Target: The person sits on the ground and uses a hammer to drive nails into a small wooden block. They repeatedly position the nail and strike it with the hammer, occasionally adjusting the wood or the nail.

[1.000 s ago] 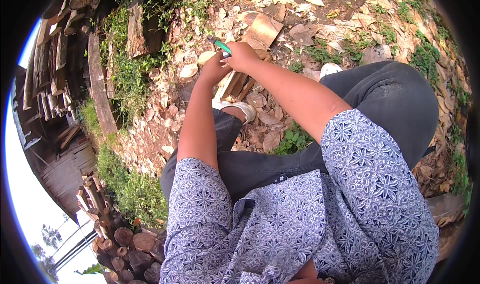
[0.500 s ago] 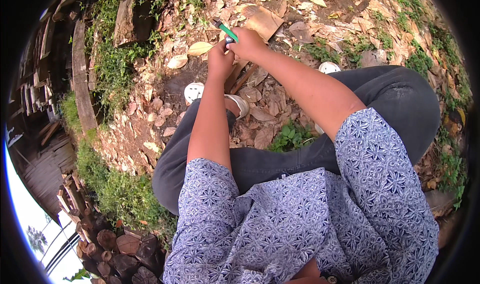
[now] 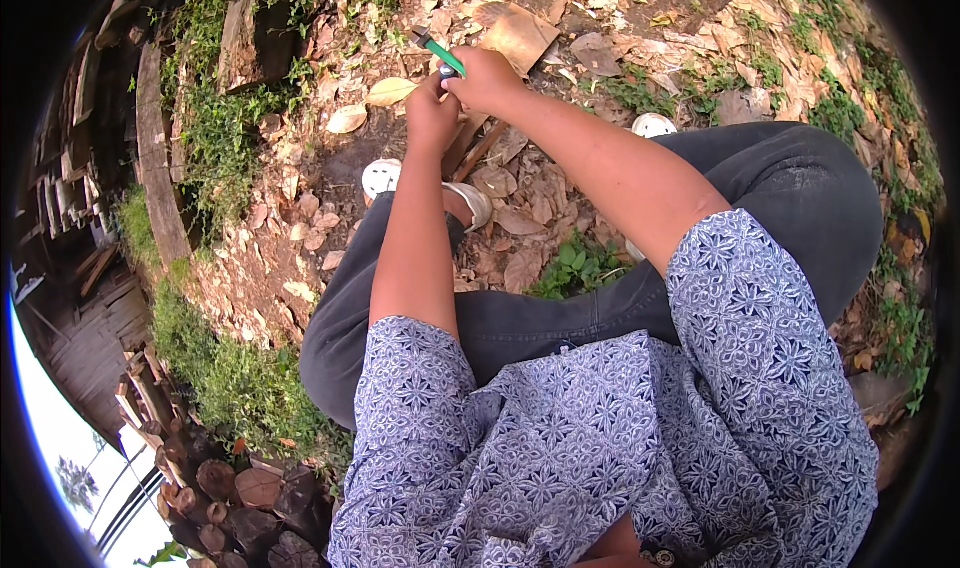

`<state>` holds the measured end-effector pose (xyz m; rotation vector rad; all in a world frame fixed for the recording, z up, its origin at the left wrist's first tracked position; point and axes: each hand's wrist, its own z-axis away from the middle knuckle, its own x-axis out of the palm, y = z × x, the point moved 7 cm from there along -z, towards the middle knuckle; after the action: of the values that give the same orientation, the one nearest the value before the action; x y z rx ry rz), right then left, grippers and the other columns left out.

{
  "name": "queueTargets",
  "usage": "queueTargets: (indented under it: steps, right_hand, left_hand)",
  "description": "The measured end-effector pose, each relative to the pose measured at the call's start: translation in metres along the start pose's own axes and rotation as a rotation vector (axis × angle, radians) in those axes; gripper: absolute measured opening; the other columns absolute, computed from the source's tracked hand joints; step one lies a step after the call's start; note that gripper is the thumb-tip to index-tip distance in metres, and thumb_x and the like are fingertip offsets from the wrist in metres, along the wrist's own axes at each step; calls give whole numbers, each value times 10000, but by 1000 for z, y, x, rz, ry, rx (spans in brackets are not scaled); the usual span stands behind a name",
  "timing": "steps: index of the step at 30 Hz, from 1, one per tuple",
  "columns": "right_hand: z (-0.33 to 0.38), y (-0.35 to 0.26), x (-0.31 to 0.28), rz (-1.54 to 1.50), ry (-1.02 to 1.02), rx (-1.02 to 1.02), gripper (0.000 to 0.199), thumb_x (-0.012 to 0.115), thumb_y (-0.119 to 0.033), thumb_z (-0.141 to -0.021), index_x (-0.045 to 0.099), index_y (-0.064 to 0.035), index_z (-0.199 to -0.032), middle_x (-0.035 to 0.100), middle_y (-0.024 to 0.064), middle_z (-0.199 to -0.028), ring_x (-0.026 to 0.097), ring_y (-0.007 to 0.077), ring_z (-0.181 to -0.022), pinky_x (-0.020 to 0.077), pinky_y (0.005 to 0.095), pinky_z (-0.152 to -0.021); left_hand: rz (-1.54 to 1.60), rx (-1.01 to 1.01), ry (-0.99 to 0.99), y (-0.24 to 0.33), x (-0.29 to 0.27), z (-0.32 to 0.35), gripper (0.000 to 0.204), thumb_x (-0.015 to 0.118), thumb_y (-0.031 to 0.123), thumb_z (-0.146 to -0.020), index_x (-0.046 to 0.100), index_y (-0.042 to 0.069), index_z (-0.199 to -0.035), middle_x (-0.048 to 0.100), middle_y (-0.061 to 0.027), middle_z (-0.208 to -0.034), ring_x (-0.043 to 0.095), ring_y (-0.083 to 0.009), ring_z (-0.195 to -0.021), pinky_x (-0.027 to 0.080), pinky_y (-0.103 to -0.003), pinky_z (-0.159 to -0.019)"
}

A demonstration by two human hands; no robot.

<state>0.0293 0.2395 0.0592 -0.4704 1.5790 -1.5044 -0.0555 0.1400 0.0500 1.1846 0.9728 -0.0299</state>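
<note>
At top centre, over leaf litter, both hands meet on a green-handled tool (image 3: 438, 52). Right hand (image 3: 487, 78) is clenched round its lower end, handle poking up-left out of the fist. Left hand (image 3: 430, 116) sits just below, fingers curled & touching the tool's base/right fist; can't tell if it grips the tool itself. Thin wooden sticks (image 3: 472, 148) lie under the hands, slanting down-left. Brown cardboard scrap (image 3: 520, 34) just right of the tool tip. White sandals: one (image 3: 381, 177) left of the left forearm, another (image 3: 654, 125) right of the right forearm, w/ dark trousers (image 3: 800, 188) below it. Vs 0.5 s ago: hands & tool hold the same pose and grip, shifted only slightly right in view; wood planks (image 3: 160, 158) at left and log ends (image 3: 240, 488) lower left show more.
</note>
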Motion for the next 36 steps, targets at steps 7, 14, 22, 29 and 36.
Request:
queueTargets:
  steps: [7, 14, 22, 29, 36]
  right_hand:
    - [-1, 5, 2, -11, 5, -14, 256, 786, -213, -818, 679, -55, -989, 706, 169, -875, 695, 347, -851, 533, 449, -775]
    - [1, 3, -5, 22, -30, -95, 192, 714, -173, -886, 645, -34, -999, 671, 91, -699, 675, 185, -590, 523, 342, -583]
    - [47, -20, -55, 132, 15, 8, 320, 594, -335, -947, 683, -39, -1031, 686, 185, -824, 673, 376, -806, 513, 477, -731]
    - [87, -131, -97, 116, 81, -277, 313, 518, -284, -1009, 625, 9, -1034, 616, 181, -672, 633, 374, -642, 469, 465, -617]
    - [73, -43, -56, 312, 65, -107, 298, 499, -285, -1026, 580, -5, -1088, 655, 221, -779, 652, 414, -741, 482, 516, -677]
  left_hand:
    - [-23, -31, 3, 6, 1, 3, 226, 629, 107, -877, 696, 14, -1072, 730, -178, -855, 716, -292, -785, 529, -382, -718]
    - [-110, 50, -12, 9, 1, 3, 238, 665, 138, -897, 672, 2, -1091, 739, -181, -931, 724, -307, -864, 533, -381, -754]
    - [-35, 10, -70, -22, -5, 1, 277, 723, 151, -922, 677, 18, -1161, 756, -114, -1039, 719, -183, -964, 528, -329, -858]
    - [27, 38, -109, -2, -6, 12, 362, 746, 146, -890, 675, 34, -1227, 744, -152, -974, 715, -217, -890, 530, -357, -819]
    - [31, 84, -129, -7, 6, -3, 369, 752, 150, -886, 674, 31, -1226, 748, -137, -970, 711, -202, -852, 534, -354, -791]
